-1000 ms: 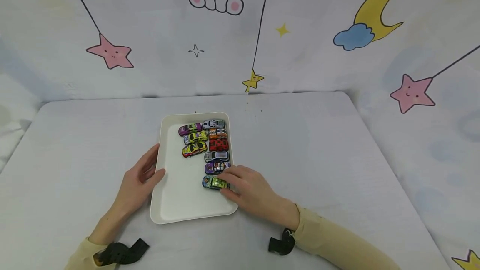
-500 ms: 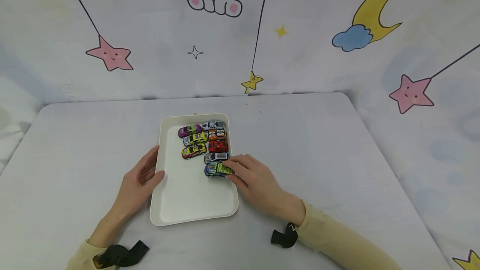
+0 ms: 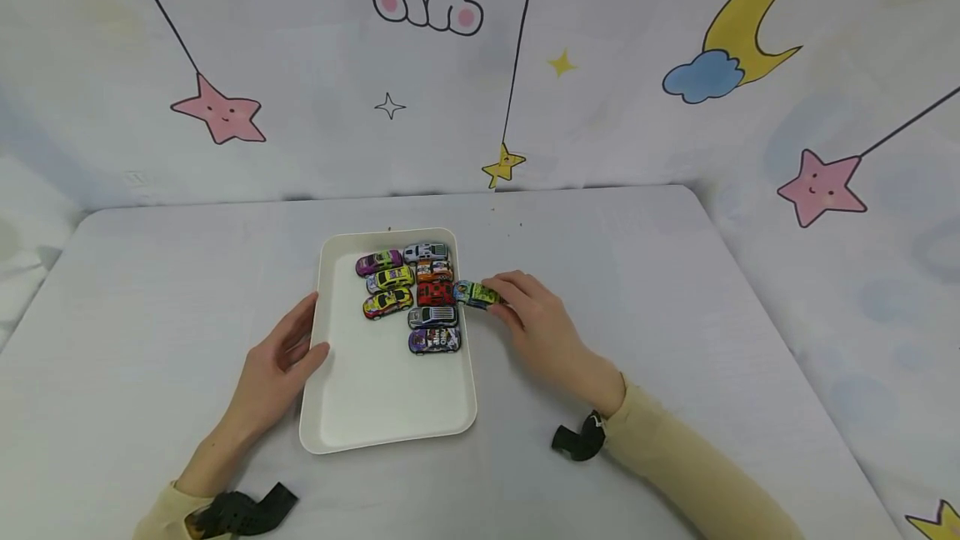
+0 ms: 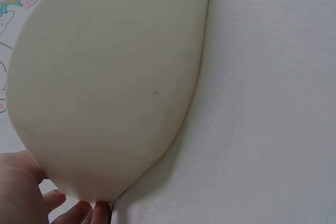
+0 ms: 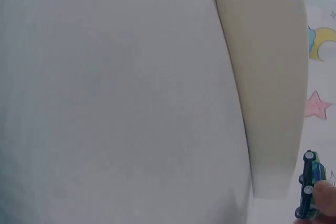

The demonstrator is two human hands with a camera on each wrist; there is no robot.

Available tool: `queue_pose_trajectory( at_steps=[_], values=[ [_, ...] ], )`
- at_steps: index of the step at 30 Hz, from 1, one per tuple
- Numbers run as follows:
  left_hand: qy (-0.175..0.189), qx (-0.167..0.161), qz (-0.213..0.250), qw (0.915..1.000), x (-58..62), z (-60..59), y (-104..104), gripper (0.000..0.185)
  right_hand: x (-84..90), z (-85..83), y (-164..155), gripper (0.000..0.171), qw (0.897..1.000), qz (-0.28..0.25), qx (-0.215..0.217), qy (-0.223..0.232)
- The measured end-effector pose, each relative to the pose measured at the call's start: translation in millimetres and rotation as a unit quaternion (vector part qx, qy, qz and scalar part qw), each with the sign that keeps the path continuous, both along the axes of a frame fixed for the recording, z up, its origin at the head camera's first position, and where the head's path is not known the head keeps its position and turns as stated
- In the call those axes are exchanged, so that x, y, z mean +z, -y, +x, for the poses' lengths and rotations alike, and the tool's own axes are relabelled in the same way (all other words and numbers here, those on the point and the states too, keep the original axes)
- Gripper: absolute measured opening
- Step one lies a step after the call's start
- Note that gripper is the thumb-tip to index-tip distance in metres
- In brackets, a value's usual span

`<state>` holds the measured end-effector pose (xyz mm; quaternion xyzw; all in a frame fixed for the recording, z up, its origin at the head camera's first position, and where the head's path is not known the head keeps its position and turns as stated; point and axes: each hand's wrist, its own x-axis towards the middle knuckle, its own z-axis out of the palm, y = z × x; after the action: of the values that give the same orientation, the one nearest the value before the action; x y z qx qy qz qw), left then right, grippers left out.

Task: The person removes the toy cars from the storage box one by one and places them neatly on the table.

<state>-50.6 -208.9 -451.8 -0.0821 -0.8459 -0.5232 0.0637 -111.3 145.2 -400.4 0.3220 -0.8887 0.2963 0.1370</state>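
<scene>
A white tray [image 3: 386, 407] lies on the table, with several small toy cars along its far and right parts. At its left side my left hand [image 3: 273, 365] holds the edge, thumb over the rim; in the left wrist view its fingertips [image 4: 100, 213] are at the wall's lower edge. My right hand [image 3: 536, 327] pinches a green toy car [image 3: 472, 293] by its right end, over the tray's right rim. The right wrist view shows that car's wheels and dark underside [image 5: 307, 184]. A red car [image 3: 435, 293] sits right beside it in the tray.
In the right column, a purple car [image 3: 435, 341] is nearest me, below a grey car [image 3: 432, 317]. Left of this column are a yellow-red car [image 3: 387, 302], a yellow car [image 3: 390, 279] and a purple-green car [image 3: 378, 262]. A patterned wall [image 3: 315, 132] stands behind the table.
My right hand has lifted the green car from the near end of the right column and carried it away from me and rightward to the rim. The left hand stays at the tray.
</scene>
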Motion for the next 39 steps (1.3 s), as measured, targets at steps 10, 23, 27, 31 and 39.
queue_pose_trajectory(
  at_steps=[10, 23, 27, 31, 39],
  values=[
    [-0.002, 0.0, -0.005, 1.0, -0.6, 0.4, 0.1, 0.067, -17.6, -26.4, -20.3, 0.027, 0.999, 0.014, -0.042, 0.028],
    [-0.002, -0.001, -0.003, 1.0, -1.6, -0.2, 0.0, 0.068, -42.3, -47.1, -33.4, 0.028, 0.997, -0.015, -0.08, 0.014],
    [-0.005, -0.002, -0.002, 1.0, -2.0, -1.0, 0.2, 0.068, -46.5, -49.7, -35.3, 0.028, 0.996, -0.02, -0.085, 0.006],
    [-0.008, -0.002, 0.001, 1.0, -2.6, -1.5, 0.5, 0.068, -49.9, -51.4, -36.4, 0.028, 0.996, -0.017, -0.09, -0.002],
    [0.002, 0.002, -0.004, 1.0, -2.1, 0.1, -0.1, 0.067, -54.9, -52.9, -37.4, 0.03, 0.995, -0.015, -0.092, -0.03]
  ],
)
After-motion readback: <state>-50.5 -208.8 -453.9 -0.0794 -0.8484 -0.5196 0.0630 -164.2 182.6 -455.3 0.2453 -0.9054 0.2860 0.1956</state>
